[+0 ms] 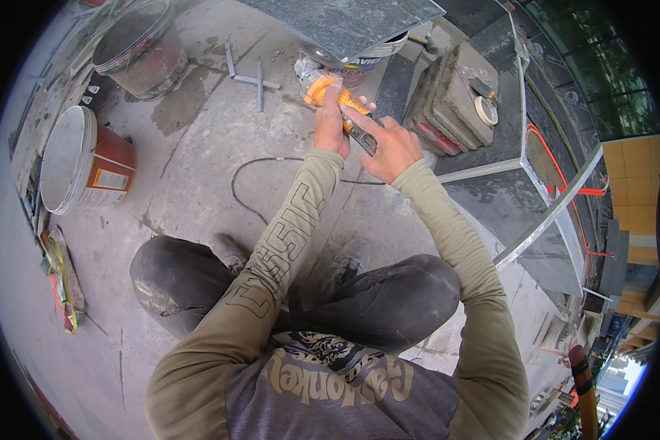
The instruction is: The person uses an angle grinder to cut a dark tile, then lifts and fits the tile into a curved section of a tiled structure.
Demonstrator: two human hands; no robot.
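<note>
**Supervisor:** Report near to far.

**Operator:** Nearest, I see the left knee (165, 275), then a dark cord (234, 182) looped on the floor (187, 183). If it feeds the orange power tool (317, 91), a snagged loop could jerk that tool.

**Supervisor:** Grip status?

**Operator:** My right grip (394, 149) is closed around the tool's black rear; my left grip (332, 123) is wrapped around its orange body. Sliding forward could bring the left onto the head.

**Supervisor:** Tool position?

**Operator:** Raised, beside the bucket (359, 75) supporting a grey slab (359, 23). Bumping the overhanging corner could tip the slab.
</note>
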